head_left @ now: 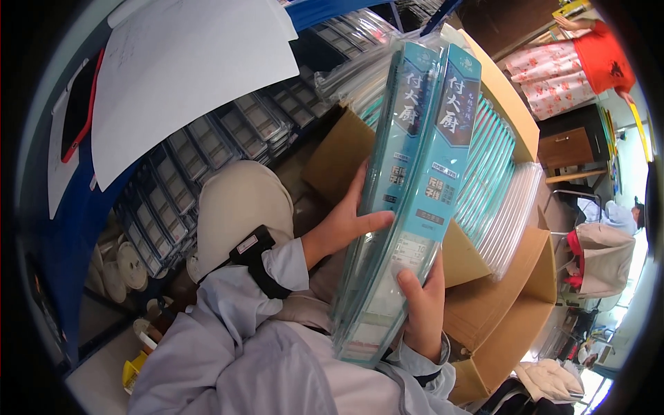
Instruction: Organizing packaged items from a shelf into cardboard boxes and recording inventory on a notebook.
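Note:
Two bundles of long, flat teal packages (419, 138) in clear plastic stand tilted in front of me, their printed fronts facing up. My left hand (346, 220) grips the left edge, thumb lying on the front and fingers hidden behind. Lower down on the right edge, my right hand (423, 299) is closed around the packages with its thumb on the clear part. The bundles' lower end rests near my lap. Just beyond them, an open cardboard box (332, 155) holds many similar teal-edged packages (486, 162) standing in a row, with clear-white ones (515, 225) beside them.
A second open cardboard box (515, 304) stands at my right. To the left, white paper (187, 83) and a red-edged phone (83, 104) lie on a blue-edged table, with stacked dark-framed packs (173, 180) below. A person in red (603, 59) stands at far right.

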`<state>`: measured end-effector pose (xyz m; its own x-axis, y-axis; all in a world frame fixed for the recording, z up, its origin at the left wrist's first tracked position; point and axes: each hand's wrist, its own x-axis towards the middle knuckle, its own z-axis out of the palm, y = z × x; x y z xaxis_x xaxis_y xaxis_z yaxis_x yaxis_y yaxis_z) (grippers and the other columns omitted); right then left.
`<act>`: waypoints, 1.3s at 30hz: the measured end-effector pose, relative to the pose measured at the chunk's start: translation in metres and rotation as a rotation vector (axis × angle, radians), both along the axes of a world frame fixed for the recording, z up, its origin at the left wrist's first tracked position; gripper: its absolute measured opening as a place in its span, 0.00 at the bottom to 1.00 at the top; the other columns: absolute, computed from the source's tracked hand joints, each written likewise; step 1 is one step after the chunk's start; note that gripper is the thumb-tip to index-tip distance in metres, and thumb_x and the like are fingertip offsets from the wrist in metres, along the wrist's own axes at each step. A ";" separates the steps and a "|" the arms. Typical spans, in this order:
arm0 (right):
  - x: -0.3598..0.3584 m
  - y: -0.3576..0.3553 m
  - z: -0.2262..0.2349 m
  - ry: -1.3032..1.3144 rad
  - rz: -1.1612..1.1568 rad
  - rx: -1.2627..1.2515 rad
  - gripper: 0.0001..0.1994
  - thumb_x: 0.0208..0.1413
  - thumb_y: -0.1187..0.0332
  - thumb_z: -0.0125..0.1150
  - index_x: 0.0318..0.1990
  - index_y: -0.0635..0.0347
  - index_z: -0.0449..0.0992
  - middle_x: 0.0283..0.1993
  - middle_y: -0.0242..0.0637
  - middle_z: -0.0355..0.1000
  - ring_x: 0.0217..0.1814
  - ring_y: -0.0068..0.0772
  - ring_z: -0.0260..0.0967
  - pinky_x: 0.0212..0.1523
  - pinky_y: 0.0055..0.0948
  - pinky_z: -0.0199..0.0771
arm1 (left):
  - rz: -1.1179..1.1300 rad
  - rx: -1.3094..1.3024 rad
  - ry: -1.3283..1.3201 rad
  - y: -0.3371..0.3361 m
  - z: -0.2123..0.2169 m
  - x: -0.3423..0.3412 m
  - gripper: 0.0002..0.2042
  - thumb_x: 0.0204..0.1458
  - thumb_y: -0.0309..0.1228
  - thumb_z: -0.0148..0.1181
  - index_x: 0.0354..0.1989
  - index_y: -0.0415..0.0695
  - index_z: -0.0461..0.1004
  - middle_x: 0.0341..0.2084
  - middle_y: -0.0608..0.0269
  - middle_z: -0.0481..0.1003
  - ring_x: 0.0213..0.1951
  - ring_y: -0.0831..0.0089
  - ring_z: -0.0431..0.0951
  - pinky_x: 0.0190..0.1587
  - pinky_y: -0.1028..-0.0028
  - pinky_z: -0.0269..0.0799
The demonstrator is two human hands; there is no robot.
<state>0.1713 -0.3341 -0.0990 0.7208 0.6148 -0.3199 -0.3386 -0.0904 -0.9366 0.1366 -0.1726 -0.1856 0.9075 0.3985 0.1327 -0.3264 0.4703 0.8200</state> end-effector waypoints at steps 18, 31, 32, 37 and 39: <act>0.003 -0.002 0.017 0.248 -0.117 0.150 0.36 0.44 0.70 0.62 0.61 0.64 0.51 0.53 0.44 0.63 0.52 0.35 0.64 0.52 0.32 0.66 | 0.020 -0.011 0.011 -0.004 0.002 -0.001 0.37 0.58 0.38 0.50 0.67 0.39 0.33 0.63 0.56 0.48 0.64 0.70 0.48 0.64 0.70 0.43; 0.011 -0.032 0.012 0.323 -0.141 0.200 0.29 0.42 0.63 0.58 0.54 0.67 0.62 0.46 0.47 0.69 0.42 0.41 0.71 0.39 0.35 0.76 | -0.144 -0.311 -0.103 -0.001 0.002 0.001 0.31 0.61 0.43 0.36 0.67 0.42 0.36 0.64 0.61 0.48 0.64 0.71 0.51 0.64 0.71 0.47; 0.011 -0.031 0.012 0.321 -0.144 0.200 0.29 0.42 0.63 0.58 0.54 0.67 0.62 0.46 0.47 0.69 0.42 0.41 0.71 0.39 0.35 0.76 | -0.091 -0.305 -0.094 -0.003 0.007 0.002 0.31 0.61 0.41 0.39 0.67 0.42 0.35 0.65 0.61 0.47 0.64 0.71 0.50 0.64 0.71 0.45; 0.002 -0.017 0.011 0.302 -0.147 0.128 0.30 0.41 0.62 0.58 0.54 0.66 0.62 0.45 0.46 0.70 0.43 0.42 0.70 0.41 0.35 0.75 | 0.041 0.145 0.001 -0.004 0.004 -0.003 0.37 0.56 0.32 0.53 0.67 0.41 0.34 0.65 0.56 0.46 0.65 0.70 0.48 0.64 0.71 0.44; 0.001 -0.022 0.008 0.299 -0.194 0.151 0.30 0.41 0.61 0.58 0.54 0.66 0.62 0.45 0.46 0.70 0.43 0.42 0.70 0.41 0.35 0.75 | 0.073 0.095 0.019 -0.004 0.003 -0.004 0.37 0.59 0.41 0.49 0.67 0.40 0.34 0.65 0.57 0.45 0.65 0.69 0.46 0.64 0.71 0.43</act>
<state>0.1719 -0.3559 -0.0908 0.7172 0.5322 -0.4498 -0.5959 0.1338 -0.7918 0.1329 -0.1767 -0.1823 0.8793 0.4499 0.1563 -0.3412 0.3659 0.8659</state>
